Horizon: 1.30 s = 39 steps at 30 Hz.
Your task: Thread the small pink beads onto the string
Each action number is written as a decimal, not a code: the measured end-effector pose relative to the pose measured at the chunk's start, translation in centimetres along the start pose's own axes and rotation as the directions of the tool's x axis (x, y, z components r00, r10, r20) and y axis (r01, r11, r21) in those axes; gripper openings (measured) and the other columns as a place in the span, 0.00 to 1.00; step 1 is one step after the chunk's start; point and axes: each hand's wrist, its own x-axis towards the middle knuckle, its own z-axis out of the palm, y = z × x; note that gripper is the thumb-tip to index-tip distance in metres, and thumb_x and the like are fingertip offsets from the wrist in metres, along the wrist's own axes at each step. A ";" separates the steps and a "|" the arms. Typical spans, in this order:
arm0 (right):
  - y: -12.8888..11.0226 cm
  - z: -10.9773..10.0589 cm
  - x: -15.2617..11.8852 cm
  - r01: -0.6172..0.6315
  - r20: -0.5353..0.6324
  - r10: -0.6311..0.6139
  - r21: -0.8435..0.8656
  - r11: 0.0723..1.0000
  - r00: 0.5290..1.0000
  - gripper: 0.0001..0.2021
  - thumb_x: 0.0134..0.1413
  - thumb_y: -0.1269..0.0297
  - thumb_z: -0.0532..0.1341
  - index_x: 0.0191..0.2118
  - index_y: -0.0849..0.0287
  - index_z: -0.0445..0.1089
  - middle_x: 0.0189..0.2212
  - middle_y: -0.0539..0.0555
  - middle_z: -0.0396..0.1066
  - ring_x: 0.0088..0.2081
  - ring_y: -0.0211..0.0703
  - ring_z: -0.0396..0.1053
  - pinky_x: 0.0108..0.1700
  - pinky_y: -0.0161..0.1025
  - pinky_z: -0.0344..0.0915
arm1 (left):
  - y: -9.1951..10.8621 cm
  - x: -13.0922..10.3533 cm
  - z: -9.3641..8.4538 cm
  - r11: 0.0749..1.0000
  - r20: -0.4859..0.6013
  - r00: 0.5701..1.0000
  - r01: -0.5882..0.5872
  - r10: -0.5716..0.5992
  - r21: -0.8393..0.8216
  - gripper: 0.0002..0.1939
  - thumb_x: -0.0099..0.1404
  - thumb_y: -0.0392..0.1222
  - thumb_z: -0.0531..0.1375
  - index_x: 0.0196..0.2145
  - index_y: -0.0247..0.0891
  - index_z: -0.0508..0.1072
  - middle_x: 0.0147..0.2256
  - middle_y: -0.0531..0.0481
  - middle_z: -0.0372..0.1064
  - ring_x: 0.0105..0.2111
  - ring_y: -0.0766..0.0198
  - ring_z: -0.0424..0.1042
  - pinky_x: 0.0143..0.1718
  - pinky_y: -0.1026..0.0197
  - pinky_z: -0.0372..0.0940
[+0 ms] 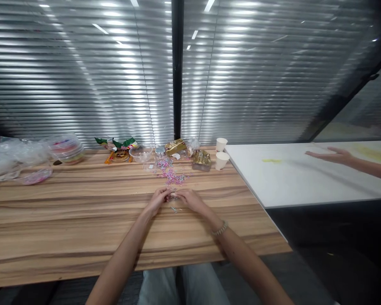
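My left hand [159,199] and my right hand [190,199] meet over the wooden table [82,224]. The fingers of both are curled together round small pale pieces [173,197], too small to name. A few thin bluish and white pieces [174,209] lie just below my fingers. Just beyond my hands spreads a loose heap of small pink and purple pieces [174,177], thin and looped-looking. More of them lie farther back by a clear container [160,153]. A beaded bracelet [220,228] circles my right wrist.
Behind stand a clear bowl [141,153], green snack packets [123,145], a gold packet [175,147], a gold-topped box [202,161] and two paper cups [222,161]. Stacked tubs [66,148] and plastic bags [15,154] occupy the left. Another person's hand [333,156] hovers over the white table [266,186].
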 end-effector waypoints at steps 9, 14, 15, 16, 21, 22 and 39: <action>-1.0 -0.1 0.0 -0.129 -0.096 0.111 -0.199 0.971 0.989 0.14 0.59 0.63 0.50 0.43 0.54 0.72 0.33 0.56 0.75 0.30 0.44 0.69 0.34 0.35 0.57 | -0.2 -0.3 0.6 0.901 -0.029 0.946 -0.297 0.322 0.316 0.13 0.54 0.49 0.61 0.30 0.36 0.75 0.26 0.50 0.70 0.26 0.64 0.65 0.28 0.65 0.58; -1.1 0.1 0.5 -0.168 -0.195 0.187 0.109 0.980 0.963 0.15 0.60 0.60 0.49 0.39 0.57 0.72 0.33 0.55 0.74 0.32 0.43 0.67 0.34 0.35 0.58 | 0.1 -0.7 1.1 0.858 0.007 0.918 -0.374 0.398 0.353 0.12 0.56 0.46 0.61 0.37 0.39 0.76 0.35 0.46 0.73 0.32 0.61 0.68 0.34 0.61 0.61; -1.0 0.3 0.7 -0.158 -0.204 0.194 0.181 0.971 0.960 0.16 0.60 0.59 0.48 0.36 0.57 0.72 0.31 0.54 0.73 0.31 0.42 0.66 0.34 0.35 0.58 | 0.1 -0.6 1.2 0.855 -0.012 0.915 -0.371 0.403 0.363 0.12 0.55 0.45 0.61 0.37 0.39 0.76 0.36 0.45 0.74 0.32 0.60 0.68 0.34 0.61 0.61; -1.0 0.4 0.8 -0.146 -0.210 0.199 0.243 0.959 0.957 0.16 0.60 0.58 0.48 0.34 0.58 0.71 0.28 0.53 0.72 0.30 0.41 0.65 0.32 0.34 0.58 | 0.1 -0.6 1.1 0.856 -0.039 0.914 -0.363 0.404 0.369 0.11 0.55 0.45 0.62 0.36 0.40 0.77 0.36 0.45 0.74 0.32 0.60 0.69 0.34 0.61 0.61; -1.3 0.9 1.1 -0.119 -0.181 0.228 0.473 0.873 0.957 0.20 0.58 0.50 0.49 0.23 0.58 0.62 0.17 0.47 0.58 0.21 0.36 0.55 0.25 0.33 0.52 | -0.2 -0.7 0.9 0.881 -0.200 0.889 -0.332 0.411 0.337 0.06 0.50 0.42 0.65 0.27 0.38 0.77 0.27 0.47 0.74 0.27 0.61 0.70 0.31 0.61 0.63; -1.4 0.8 1.1 -0.119 -0.162 0.232 0.512 0.851 0.959 0.20 0.57 0.49 0.50 0.22 0.58 0.61 0.17 0.47 0.56 0.21 0.35 0.54 0.25 0.32 0.52 | -0.1 -0.7 0.8 0.886 -0.224 0.885 -0.325 0.408 0.330 0.06 0.50 0.42 0.65 0.25 0.37 0.77 0.26 0.48 0.74 0.26 0.62 0.69 0.30 0.61 0.63; -1.2 1.0 1.3 -0.129 -0.015 0.197 0.705 0.697 0.980 0.21 0.52 0.45 0.54 0.28 0.61 0.67 0.21 0.49 0.63 0.23 0.34 0.58 0.27 0.33 0.56 | 0.4 0.0 0.0 0.984 -0.099 0.981 -0.171 0.164 -0.059 0.15 0.48 0.47 0.67 0.32 0.34 0.75 0.32 0.46 0.74 0.33 0.60 0.71 0.38 0.59 0.65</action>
